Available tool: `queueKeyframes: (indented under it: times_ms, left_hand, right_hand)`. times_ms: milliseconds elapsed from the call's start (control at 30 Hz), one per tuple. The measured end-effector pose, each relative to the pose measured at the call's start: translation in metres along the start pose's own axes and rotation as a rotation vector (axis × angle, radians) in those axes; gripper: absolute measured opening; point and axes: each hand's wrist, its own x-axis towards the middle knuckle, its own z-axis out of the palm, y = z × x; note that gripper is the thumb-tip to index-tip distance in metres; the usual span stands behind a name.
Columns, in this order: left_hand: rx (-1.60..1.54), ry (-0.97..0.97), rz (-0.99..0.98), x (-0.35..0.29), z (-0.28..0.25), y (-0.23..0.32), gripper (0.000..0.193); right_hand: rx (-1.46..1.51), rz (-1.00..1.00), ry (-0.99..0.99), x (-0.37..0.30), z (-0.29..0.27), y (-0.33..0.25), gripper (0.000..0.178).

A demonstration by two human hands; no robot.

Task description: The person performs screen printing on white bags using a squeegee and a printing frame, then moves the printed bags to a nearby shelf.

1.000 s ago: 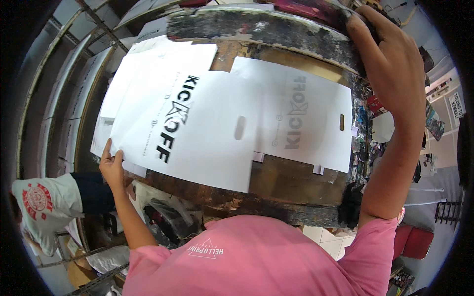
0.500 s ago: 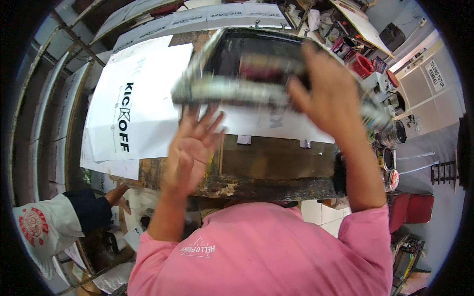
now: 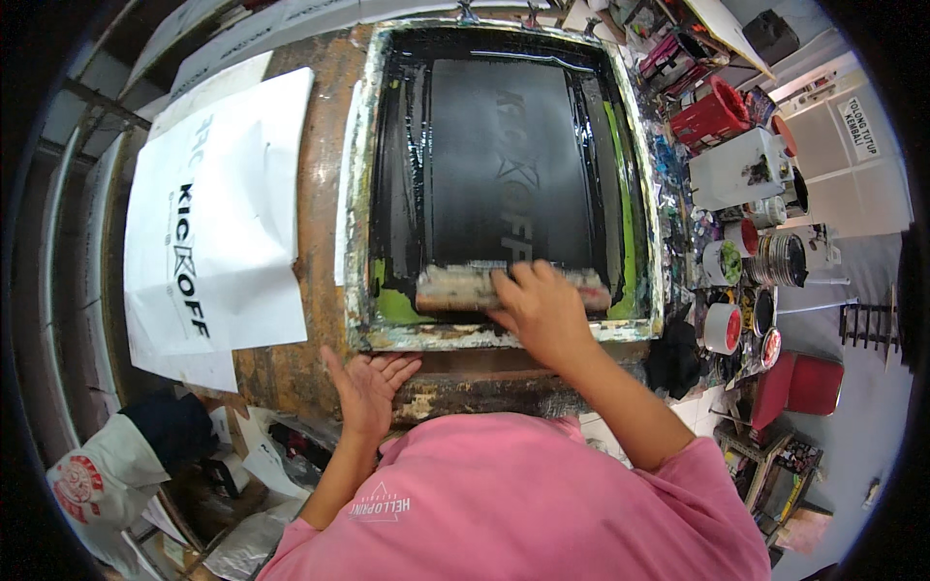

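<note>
A screen-printing frame [image 3: 360, 223] lies flat on the worktable, its rim crusted with paint. Black ink covers most of the mesh [image 3: 475, 116], thick along the sides, and dark lettering shows through the middle. Green patches border the ink. My right hand [image 3: 544, 315] is closed on a wooden squeegee [image 3: 448, 290], which rests across the mesh at the near end of the frame. Below the frame's near left corner, my left hand [image 3: 370, 392] is open with the palm up and fingers spread, holding nothing. Whether its fingertips touch the rim I cannot tell.
White printed sheets [image 3: 218, 232] lie stacked at the left of the worktable [image 3: 325, 145]. Paint tubs and cans, including a red bucket [image 3: 712, 111], crowd the right side. A red chair [image 3: 799, 387] stands at the lower right. Another person's white shirt [image 3: 107, 470] shows at the lower left.
The frame has come down from a raised tilt to lie flat. My right hand has moved to the squeegee at the near end. My left hand has dropped nearer to me.
</note>
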Motion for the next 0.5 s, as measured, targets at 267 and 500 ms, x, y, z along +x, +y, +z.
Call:
queueKeyframes:
  times_ms: [267, 500]
  left_hand:
    - [-0.119, -0.188, 0.049, 0.004, -0.024, -0.007, 0.087]
    - [-0.148, -0.352, 0.125, 0.012, -0.041, -0.017, 0.102]
  right_hand:
    - [-0.142, -0.079, 0.238, 0.169, 0.025, 0.123, 0.033]
    - [-0.246, -0.052, 0.166, 0.279, -0.006, 0.189, 0.036]
